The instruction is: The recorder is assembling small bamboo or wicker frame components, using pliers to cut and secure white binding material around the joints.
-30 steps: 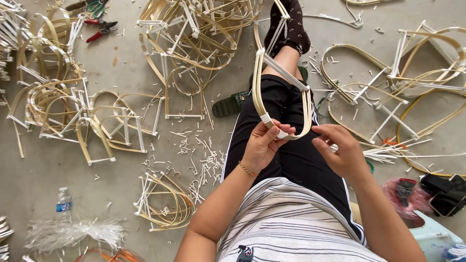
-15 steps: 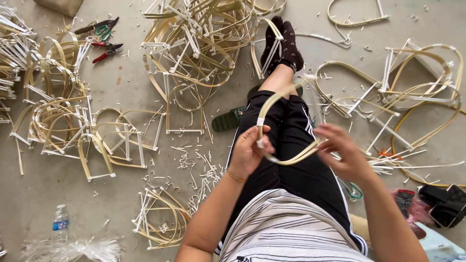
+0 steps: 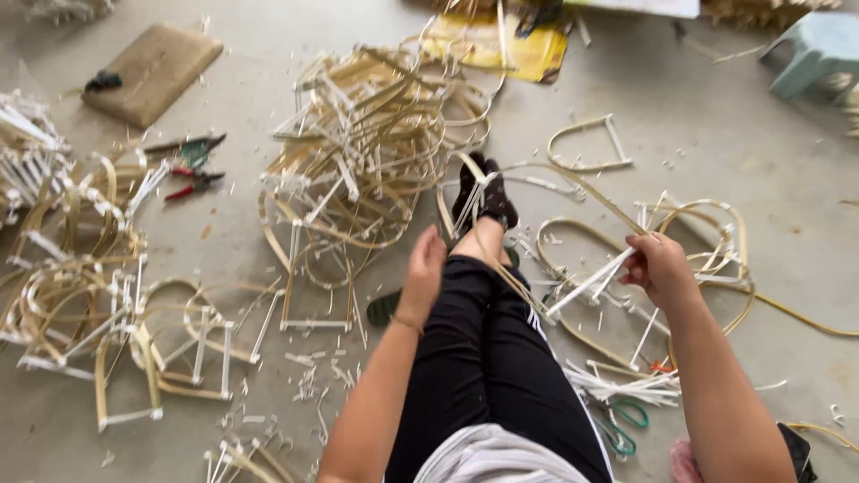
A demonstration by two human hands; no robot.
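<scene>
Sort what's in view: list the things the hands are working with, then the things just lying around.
In hand:
- right hand gripping a white stick
- long bamboo strip running past it
- left hand, held above the knee, holding nothing visible

Lying about:
- heap of bent frames
- red pliers
- green-handled scissors
- brown pad
- pale stool

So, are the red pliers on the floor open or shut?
Open: the red pliers lie with their handles spread apart on the floor.

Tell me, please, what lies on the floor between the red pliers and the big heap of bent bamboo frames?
In the head view, only bare grey floor with a few small white scraps separates the red pliers from the heap of bamboo frames.
</scene>
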